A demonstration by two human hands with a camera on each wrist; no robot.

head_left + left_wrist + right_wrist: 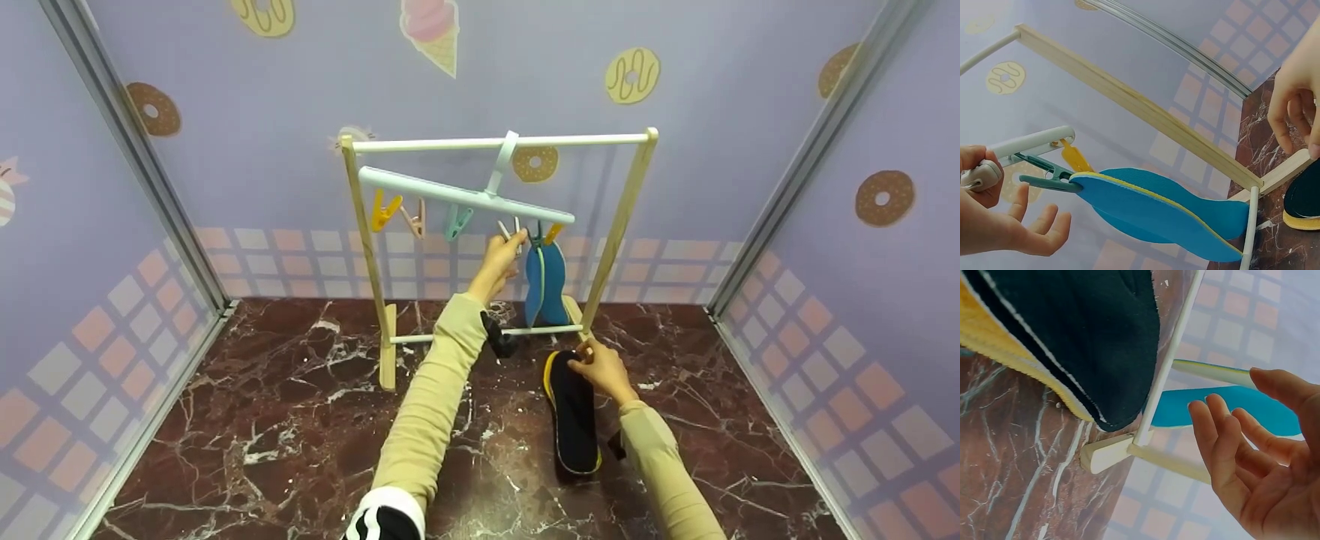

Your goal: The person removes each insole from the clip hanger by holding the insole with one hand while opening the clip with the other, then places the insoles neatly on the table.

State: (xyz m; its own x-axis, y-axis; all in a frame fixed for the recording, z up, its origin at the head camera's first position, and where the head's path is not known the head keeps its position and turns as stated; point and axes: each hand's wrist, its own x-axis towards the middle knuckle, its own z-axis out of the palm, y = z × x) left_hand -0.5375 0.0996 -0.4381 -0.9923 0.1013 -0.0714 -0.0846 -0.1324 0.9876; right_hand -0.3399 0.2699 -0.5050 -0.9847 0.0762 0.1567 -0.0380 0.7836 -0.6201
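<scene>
My left hand (496,268) pinches a white clothespin (982,175) under the white hanger bar (465,196). To its right, a dark green clothespin (1050,171) grips a blue insole (1145,211) with a yellow edge. Behind that one hangs a second blue insole (553,277), beside a yellow clothespin (1075,157). A black insole (576,412) with yellow edging lies on the floor; whether a second lies beneath it I cannot tell. Near its far end hovers my right hand (602,369). Its fingers are loosely bent and hold nothing in the right wrist view (1264,461).
The tilted hanger hooks over the top rail (427,144) of a wood-and-white rack. On the bar's left side hang yellow (385,211), pink (415,219) and mint (457,223) clothespins. A lower rail (412,339) crosses near the marbled floor (300,427). Patterned walls enclose the space.
</scene>
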